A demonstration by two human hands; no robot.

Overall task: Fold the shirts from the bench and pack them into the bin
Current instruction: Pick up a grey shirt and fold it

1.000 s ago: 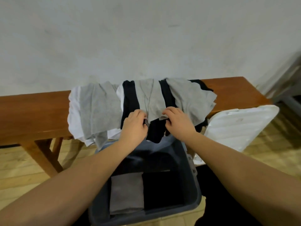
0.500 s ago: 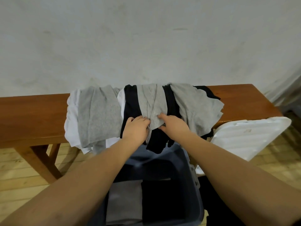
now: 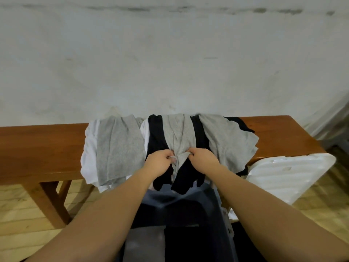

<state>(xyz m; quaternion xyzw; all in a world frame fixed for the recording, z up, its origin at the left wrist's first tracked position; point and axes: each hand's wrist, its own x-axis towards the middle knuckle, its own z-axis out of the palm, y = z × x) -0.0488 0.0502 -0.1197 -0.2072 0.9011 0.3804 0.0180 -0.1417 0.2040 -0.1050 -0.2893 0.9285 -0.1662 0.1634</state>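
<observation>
While both hands work at the front edge of the pile, each grip is closed on cloth: the left hand (image 3: 159,161) pinches the lower hem of the light grey knit shirt (image 3: 179,137) in curled fingers, and the right hand (image 3: 203,159) bunches the same hem just beside it, so the fabric puckers between them. That grey shirt lies over a black shirt (image 3: 182,178) whose ends hang off the front of the surface. To the left a second grey shirt (image 3: 118,148) is draped over a white shirt (image 3: 88,159), and to the right a third grey shirt (image 3: 230,144) spreads toward the end of the bench. All of them rest on the long reddish-brown wooden surface (image 3: 37,148), which stands against a pale, stained plaster wall (image 3: 170,63). Directly below the hands sits the dark blue-grey plastic bin (image 3: 221,208), holding a folded grey piece (image 3: 143,244) beside a folded black piece (image 3: 194,242). A white ribbed plastic lid (image 3: 287,174) leans against the right end of the surface. The floor (image 3: 20,208) is light wooden boards.
</observation>
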